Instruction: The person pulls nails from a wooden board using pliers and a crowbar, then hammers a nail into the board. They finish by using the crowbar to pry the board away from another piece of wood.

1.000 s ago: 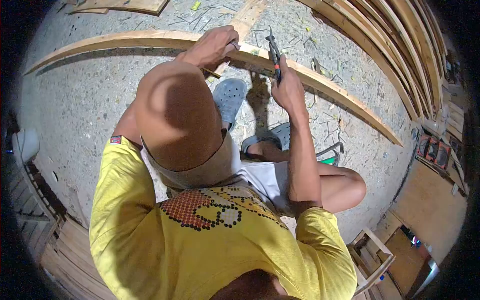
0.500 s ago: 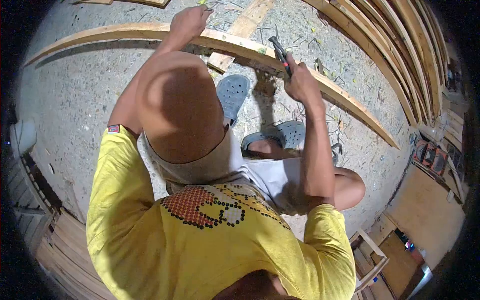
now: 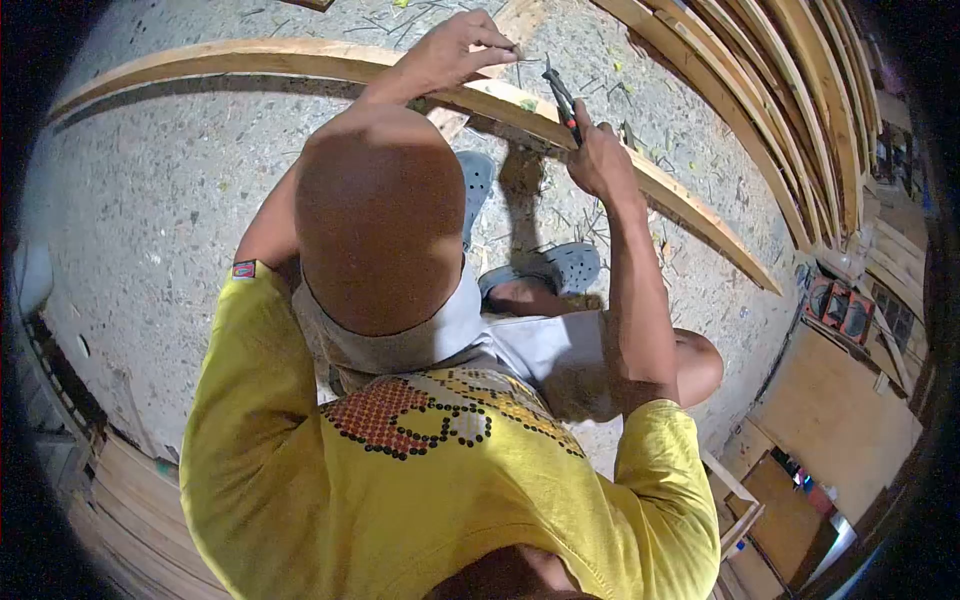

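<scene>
My left hand [image 3: 460, 52] reaches over the curved wooden strip [image 3: 250, 60], thumb and fingers pinched on a small, thin, nail-like piece [image 3: 528, 58]. My right hand [image 3: 603, 165] is wrapped around a dark pliers-like tool [image 3: 562, 100] with red on its grip. The tool's narrow end points up and left, close to the piece in my left fingers but apart from it. Beneath both hands, the strip lies bowed across the floor, over a short plank [image 3: 450, 121]. My right fingers hide part of the tool's handles.
Thin nail-like bits and green scraps litter the concrete floor [image 3: 200, 170]. Several curved wooden strips [image 3: 740, 90] stand together at the upper right. A red and black case [image 3: 840, 308] and a brown board [image 3: 850, 400] are at the right. My feet wear grey clogs [image 3: 575, 268].
My left hand has moved right along the strip, bringing its pinched fingers close to the tool's end. My right hand stays nearly in place with the tool. The camera view has shifted slightly.
</scene>
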`<state>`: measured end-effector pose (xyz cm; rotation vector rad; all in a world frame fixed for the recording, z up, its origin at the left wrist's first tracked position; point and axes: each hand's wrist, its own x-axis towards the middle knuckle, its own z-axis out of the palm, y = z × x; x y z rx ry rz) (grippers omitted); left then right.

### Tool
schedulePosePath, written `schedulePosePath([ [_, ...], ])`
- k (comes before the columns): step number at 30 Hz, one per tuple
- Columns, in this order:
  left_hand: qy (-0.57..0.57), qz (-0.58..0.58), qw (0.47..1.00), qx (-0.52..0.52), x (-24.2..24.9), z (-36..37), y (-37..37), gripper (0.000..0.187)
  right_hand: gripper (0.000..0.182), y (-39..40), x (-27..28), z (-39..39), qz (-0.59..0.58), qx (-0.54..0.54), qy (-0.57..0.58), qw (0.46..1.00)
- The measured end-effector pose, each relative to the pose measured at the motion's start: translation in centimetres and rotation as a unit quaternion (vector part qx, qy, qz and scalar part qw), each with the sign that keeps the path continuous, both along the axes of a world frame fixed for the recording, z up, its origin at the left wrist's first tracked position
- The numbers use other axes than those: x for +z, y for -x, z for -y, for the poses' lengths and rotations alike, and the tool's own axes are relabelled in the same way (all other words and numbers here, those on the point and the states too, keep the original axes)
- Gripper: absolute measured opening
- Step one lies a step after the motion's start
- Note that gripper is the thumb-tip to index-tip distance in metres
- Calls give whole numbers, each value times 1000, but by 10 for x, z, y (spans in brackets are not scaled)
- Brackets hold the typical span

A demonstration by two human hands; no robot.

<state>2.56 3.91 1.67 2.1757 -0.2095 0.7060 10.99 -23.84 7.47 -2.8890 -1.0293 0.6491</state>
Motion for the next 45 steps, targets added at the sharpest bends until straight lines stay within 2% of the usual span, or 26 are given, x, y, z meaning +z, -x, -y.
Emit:
schedulePosePath([
  [1,2,0,1000,-3,5,4,0,35,78,1,1,1,0,-3,2,1000],
  [3,114,-232,965,-33,15,10,3,34,80,2,1,2,-5,0,-11,1000],
  [7,95,-225,969,-46,-8,8,-5,37,80,0,-2,5,-11,-5,-16,1000],
  [8,60,-223,972,-38,-11,7,-7,39,80,-1,-4,5,-13,-7,-17,1000],
  [9,26,-221,974,-30,-10,8,-7,41,80,-2,-6,7,-5,-2,-31,1000],
  [13,20,-219,974,-55,-7,11,-8,43,80,-3,-7,11,-9,5,-56,998],
  [15,-24,-222,974,-24,-9,14,-10,44,81,-3,-5,10,-10,4,-59,998],
  [20,-48,-183,982,-13,-16,16,-10,40,75,-10,-8,18,-16,36,-72,997],
  [22,-61,-168,984,0,-14,16,-10,38,74,-9,0,18,-23,30,-153,987],
  [23,-68,-171,983,1,-13,16,-8,37,74,-10,4,18,-25,30,-152,988],
  [24,-74,-176,982,2,-13,17,-7,35,74,-8,13,14,-4,30,-213,977],
  [29,-64,-185,981,-8,-21,11,-8,30,78,7,72,-14,70,13,-442,894],
  [30,-60,-191,980,-3,-21,12,-6,29,62,-18,101,0,-249,109,-504,820],
  [31,-59,-191,980,-2,-21,12,-6,29,49,-39,131,9,-537,191,-506,647],
  [32,-50,-172,984,-5,-20,13,-4,28,63,-12,88,-10,-220,107,-548,800],
  [33,-42,-153,987,-8,-18,14,-3,28,82,21,48,-31,128,9,-519,845],
  [34,-42,-151,988,-8,-19,14,-2,28,82,26,51,-25,85,34,-325,941],
  [35,-42,-140,989,-11,-20,14,-2,31,80,21,47,-26,53,88,-99,990],
  [37,-42,-129,991,-15,-12,16,0,34,77,12,50,-19,39,72,-189,979],
  [39,-57,-186,981,24,-7,18,5,29,76,9,55,-21,-21,-25,-400,916],
  [40,-27,-181,983,27,-13,21,3,30,72,12,66,-31,58,-27,-475,877],
  [41,-19,-212,977,3,-16,15,0,31,69,22,83,-34,-6,-117,-507,854],
  [43,-57,-168,984,-15,-21,11,-5,36,77,14,53,-38,128,-20,-515,847],
  [44,-60,-164,984,-15,-22,10,-6,36,77,13,49,-34,50,22,-314,948],
  [45,-54,-160,986,-7,-22,10,-5,38,77,15,52,-34,-30,63,-95,993],
])
